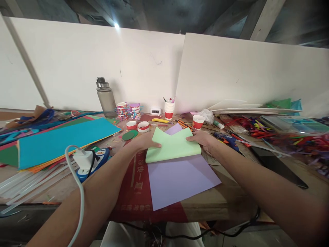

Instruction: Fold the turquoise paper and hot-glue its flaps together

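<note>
Both my hands grip a light green sheet of paper (173, 147), which curls over on itself. My left hand (147, 141) pinches its left side, thumb on top and fingers hidden behind. On the other side my right hand (203, 140) pinches the upper right edge the same way. Beneath the green sheet a purple sheet of paper (183, 180) lies flat, its near part showing and one corner peeking out behind. A red printed mat (131, 195) is partly under the purple sheet.
Blue paper sheets (69, 140) and a power strip (101, 157) with a white cable lie left. Behind stand a bottle (105, 97), paper cups (169, 109), cup rings (143, 127) and a small clock (155, 110). Rightward are a glue gun (227, 140) and a dark tablet (279, 166).
</note>
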Tool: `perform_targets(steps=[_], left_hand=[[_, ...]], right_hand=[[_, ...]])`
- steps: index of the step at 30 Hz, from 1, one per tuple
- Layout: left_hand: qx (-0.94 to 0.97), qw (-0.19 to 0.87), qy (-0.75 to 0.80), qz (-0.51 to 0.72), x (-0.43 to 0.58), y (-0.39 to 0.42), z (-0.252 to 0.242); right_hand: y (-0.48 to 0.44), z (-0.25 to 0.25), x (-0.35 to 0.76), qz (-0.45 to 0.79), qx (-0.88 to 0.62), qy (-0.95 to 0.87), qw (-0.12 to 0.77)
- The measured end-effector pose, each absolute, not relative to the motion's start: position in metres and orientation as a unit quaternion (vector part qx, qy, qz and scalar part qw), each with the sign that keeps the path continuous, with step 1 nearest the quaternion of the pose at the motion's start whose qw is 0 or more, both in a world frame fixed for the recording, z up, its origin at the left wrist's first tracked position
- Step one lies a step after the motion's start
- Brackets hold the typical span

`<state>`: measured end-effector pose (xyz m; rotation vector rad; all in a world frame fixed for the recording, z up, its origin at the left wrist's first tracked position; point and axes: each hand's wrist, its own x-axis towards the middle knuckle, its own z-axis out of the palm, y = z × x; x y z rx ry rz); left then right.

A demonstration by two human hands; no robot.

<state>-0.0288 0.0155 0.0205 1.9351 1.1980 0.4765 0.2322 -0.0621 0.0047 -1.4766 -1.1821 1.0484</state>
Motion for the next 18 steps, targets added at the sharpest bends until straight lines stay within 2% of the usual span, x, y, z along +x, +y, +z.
perform_targets(steps=[3,14,18], left_hand=[[0.760,0.398,0.467,0.215,-0.029,0.015,0.021],[0.831,0.311,0.447,0.113,-0.025,0.012,0.021],[0.814,0.331,0.446,0.167,-0.020,0.004,0.025]], right_hand=[[-0.064,0.004,0.232,0.488,-0.612,-0.424,0.456],[-0.062,-0.008,0.243,0.254,-0.681,-0.529,0.438],[-0.066,-0.008,0.245,0.271,-0.661,-0.507,0.482]])
